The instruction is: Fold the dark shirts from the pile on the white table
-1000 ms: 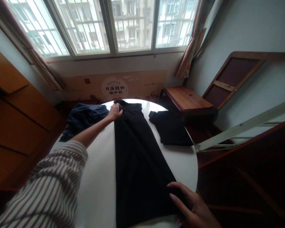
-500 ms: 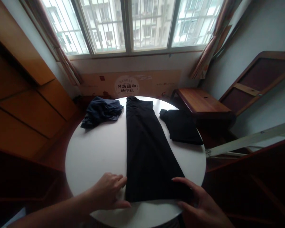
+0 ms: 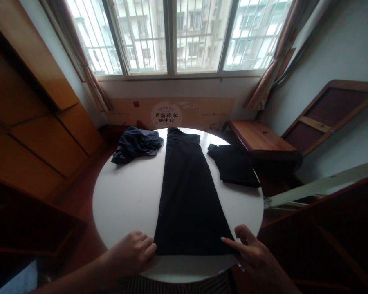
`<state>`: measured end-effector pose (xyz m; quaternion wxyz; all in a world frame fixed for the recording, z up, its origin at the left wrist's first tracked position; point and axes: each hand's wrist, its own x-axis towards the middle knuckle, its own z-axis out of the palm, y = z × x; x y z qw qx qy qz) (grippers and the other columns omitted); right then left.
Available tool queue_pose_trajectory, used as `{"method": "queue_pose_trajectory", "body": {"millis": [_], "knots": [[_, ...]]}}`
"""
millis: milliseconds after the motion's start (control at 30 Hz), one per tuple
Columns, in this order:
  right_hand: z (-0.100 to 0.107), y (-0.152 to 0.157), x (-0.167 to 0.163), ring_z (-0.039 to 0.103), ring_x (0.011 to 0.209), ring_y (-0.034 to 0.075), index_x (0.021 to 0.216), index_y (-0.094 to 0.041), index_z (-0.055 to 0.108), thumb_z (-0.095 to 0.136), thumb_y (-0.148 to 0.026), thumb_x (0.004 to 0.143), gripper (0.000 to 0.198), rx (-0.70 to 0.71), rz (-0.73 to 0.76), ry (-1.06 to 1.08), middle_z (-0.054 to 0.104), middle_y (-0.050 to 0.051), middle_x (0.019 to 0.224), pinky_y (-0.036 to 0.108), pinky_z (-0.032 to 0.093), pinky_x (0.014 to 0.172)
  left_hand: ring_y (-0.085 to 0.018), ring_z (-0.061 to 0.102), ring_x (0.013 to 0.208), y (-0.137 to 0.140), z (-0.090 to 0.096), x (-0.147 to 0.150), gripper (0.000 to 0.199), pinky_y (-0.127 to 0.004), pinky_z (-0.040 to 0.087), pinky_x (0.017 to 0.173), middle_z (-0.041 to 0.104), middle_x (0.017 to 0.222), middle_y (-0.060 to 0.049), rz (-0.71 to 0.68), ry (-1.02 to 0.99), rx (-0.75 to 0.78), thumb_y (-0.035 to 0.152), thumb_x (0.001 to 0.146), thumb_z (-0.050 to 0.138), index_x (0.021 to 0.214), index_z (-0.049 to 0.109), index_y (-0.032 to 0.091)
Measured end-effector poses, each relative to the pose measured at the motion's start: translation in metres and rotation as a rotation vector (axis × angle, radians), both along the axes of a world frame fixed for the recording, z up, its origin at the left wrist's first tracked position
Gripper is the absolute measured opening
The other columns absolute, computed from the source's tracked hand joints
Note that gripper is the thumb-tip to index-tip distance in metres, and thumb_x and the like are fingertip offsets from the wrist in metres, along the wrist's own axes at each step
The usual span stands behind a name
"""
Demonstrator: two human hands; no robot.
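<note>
Black trousers (image 3: 190, 196), folded lengthwise into one long strip, lie flat down the middle of a round white table (image 3: 125, 208). Their waistband end is at the far side and the wide hem faces me. My left hand (image 3: 135, 251) is closed at the left corner of the hem, with fingertips curled on the cloth edge. At the right corner, my right hand (image 3: 256, 253) has its fingers apart. One stretched finger touches the top of the cloth, another is raised, and the thumb is partly hidden.
A crumpled dark blue garment (image 3: 138, 145) lies at the table's far left. Folded black clothing (image 3: 237, 165) sits at the right edge. Beyond the table are a low wooden table (image 3: 263, 139) and a barred window (image 3: 199, 36). Wooden cabinets (image 3: 43, 143) stand left.
The left hem corner has moved outward to the left with my left hand, and the hem looks wider and straighter. My right hand's fingers have shifted and spread at the right corner.
</note>
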<state>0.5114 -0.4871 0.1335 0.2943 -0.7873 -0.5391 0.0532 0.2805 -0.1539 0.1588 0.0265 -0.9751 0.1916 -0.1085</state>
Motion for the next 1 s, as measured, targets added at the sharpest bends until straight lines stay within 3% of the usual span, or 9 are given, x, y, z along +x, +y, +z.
{"method": "queue_pose_trajectory", "body": {"millis": [167,267,333,467,667,900,1000], "knots": [[0.004,0.001,0.009,0.056,0.123,0.024,0.124,-0.031,0.067,0.051,-0.003,0.083,0.052,0.057,0.159,-0.322,0.055,0.010,0.139,0.037,0.056,0.093,-0.016,0.054,0.057,0.007,0.011,-0.003,0.015,-0.032,0.037,0.053,0.059,0.069,0.002,-0.070,0.094,-0.053,0.021,0.086,0.061,0.079,0.048,0.021],[0.013,0.007,0.019,0.047,0.136,0.025,0.126,-0.027,0.065,0.054,-0.009,0.089,0.043,0.070,0.302,-0.399,0.058,0.008,0.140,0.048,0.044,0.109,-0.017,0.057,0.066,0.024,0.023,0.005,0.005,-0.032,0.042,0.059,0.064,0.079,-0.002,-0.188,0.128,-0.129,0.021,0.085,0.058,0.089,0.054,0.020],[0.017,0.012,0.024,0.046,0.136,0.023,0.128,-0.022,0.063,0.053,-0.013,0.092,0.039,0.106,0.401,-0.396,0.063,0.008,0.135,0.050,0.033,0.116,-0.018,0.060,0.078,0.038,0.029,0.015,0.021,-0.033,0.047,0.070,0.068,0.095,-0.005,-0.212,0.146,-0.174,0.014,0.086,0.053,0.106,0.058,0.020],[0.018,0.020,0.026,0.054,0.129,0.017,0.129,-0.017,0.062,0.051,-0.011,0.094,0.036,0.148,0.453,-0.315,0.069,0.010,0.124,0.039,0.033,0.117,-0.020,0.061,0.104,0.060,0.031,0.040,0.044,-0.038,0.049,0.092,0.065,0.126,-0.008,-0.233,0.093,-0.159,0.006,0.093,0.045,0.132,0.052,0.024],[0.017,0.020,0.024,0.053,0.129,0.021,0.131,-0.027,0.063,0.051,-0.013,0.094,0.041,-0.005,0.419,-0.039,0.064,0.008,0.132,0.044,0.035,0.115,-0.017,0.057,0.124,0.054,0.027,0.059,0.035,-0.037,0.044,0.109,0.065,0.130,-0.006,-0.452,0.093,-0.173,0.011,0.098,0.049,0.129,0.058,0.025],[0.032,0.016,0.016,0.054,0.129,0.023,0.130,-0.030,0.064,0.051,-0.017,0.094,0.040,-0.123,0.446,0.141,0.064,0.007,0.132,0.050,0.030,0.117,-0.017,0.062,0.120,0.040,-0.003,0.032,0.023,-0.035,0.048,0.107,0.071,0.120,-0.005,-0.413,0.169,-0.385,0.018,0.098,0.051,0.115,0.065,0.023],[0.039,0.016,0.007,0.060,0.123,0.024,0.128,-0.030,0.066,0.056,-0.017,0.089,0.042,-0.065,0.451,0.234,0.068,0.006,0.127,0.050,0.030,0.117,-0.019,0.065,0.114,0.047,0.002,0.031,0.023,-0.036,0.052,0.101,0.072,0.116,-0.009,-0.490,0.178,-0.499,0.030,0.097,0.053,0.114,0.064,0.020]]}}
